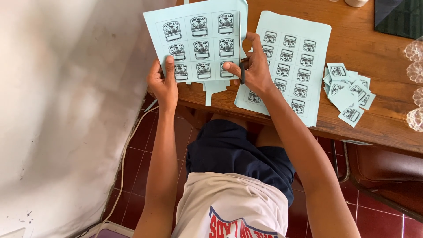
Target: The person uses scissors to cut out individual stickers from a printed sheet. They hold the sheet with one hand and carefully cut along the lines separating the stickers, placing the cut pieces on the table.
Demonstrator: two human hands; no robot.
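Note:
My left hand (163,81) pinches the lower left edge of a pale blue sheet (198,44) printed with a grid of black labels, held up over the table's near edge. My right hand (251,66) grips scissors (242,72) with a dark handle loop around the thumb, at the sheet's lower right corner. The blades are hidden behind the hand and paper. Thin blue offcut strips (213,88) hang just under the held sheet.
A stack of uncut blue label sheets (291,57) lies on the wooden table (379,114). A pile of cut labels (348,90) sits to its right. Clear glass pieces (415,79) line the right edge. A white wall is at left; red floor tiles and a cord below.

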